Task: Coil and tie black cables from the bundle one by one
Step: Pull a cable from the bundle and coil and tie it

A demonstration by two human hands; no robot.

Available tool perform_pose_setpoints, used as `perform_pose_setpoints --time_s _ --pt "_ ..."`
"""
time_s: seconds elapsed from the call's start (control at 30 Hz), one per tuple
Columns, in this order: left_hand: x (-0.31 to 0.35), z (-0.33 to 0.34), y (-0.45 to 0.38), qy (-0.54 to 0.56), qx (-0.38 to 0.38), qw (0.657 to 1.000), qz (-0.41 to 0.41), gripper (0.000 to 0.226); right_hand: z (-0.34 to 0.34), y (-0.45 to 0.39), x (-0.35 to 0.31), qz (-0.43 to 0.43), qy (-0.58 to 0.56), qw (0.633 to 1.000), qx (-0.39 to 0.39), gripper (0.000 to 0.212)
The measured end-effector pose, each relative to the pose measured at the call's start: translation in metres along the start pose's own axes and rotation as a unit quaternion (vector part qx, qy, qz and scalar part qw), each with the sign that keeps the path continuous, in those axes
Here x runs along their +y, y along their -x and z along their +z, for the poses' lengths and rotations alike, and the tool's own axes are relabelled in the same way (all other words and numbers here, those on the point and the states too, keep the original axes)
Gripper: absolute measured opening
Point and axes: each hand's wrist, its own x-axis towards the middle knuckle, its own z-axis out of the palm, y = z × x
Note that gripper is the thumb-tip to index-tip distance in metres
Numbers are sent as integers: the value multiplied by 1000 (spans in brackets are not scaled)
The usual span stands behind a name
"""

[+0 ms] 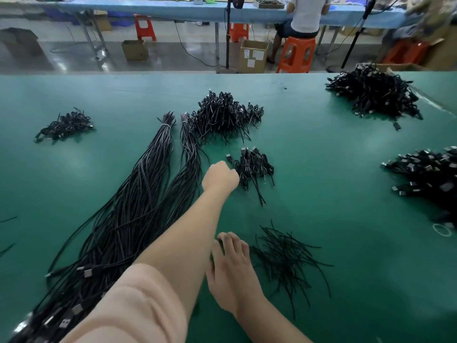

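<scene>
A long bundle of straight black cables (138, 209) lies on the green table (346, 194), running from near left toward the middle. My left hand (220, 178) is stretched forward, fingers curled at the left edge of a small pile of coiled, tied cables (256, 167). Its fingertips are turned away from me, so a grip cannot be made out. My right hand (231, 264) rests palm down on the table close to me, fingers apart and holding nothing. It lies just left of a loose scatter of thin black ties (286, 261).
More heaps of coiled cables lie around: a large one (222, 115) beyond the bundle, a small one (65, 125) far left, one far right (373, 92) and one at the right edge (427, 174). A person sits on an orange stool (296, 54) beyond the table.
</scene>
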Motion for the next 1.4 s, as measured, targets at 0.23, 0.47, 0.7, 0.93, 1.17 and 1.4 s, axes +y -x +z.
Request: perform_pose_setpoints --time_s 0.23,0.47,0.7,0.93,1.17,1.4 --pt "-83 -79 56 41 130 987 89 30 0 1 0 -1 -1 1000 13 40" --pt "-212 -69 119 -145 10 988 54 49 2 2 0 1 3 1000 11 44" --pt "-229 -61 119 -121 8 989 87 56 1 1 -3 16 14 1000 9 44" --pt "-230 -58 116 -126 7 988 85 53 -15 -13 -23 38 -2 999 -6 46" --pt "-230 -56 115 -136 7 987 83 53 -16 -31 -75 -66 -19 988 -135 50" --pt "-231 -56 114 -130 7 988 87 52 -18 -43 -88 -7 -67 988 -138 42"
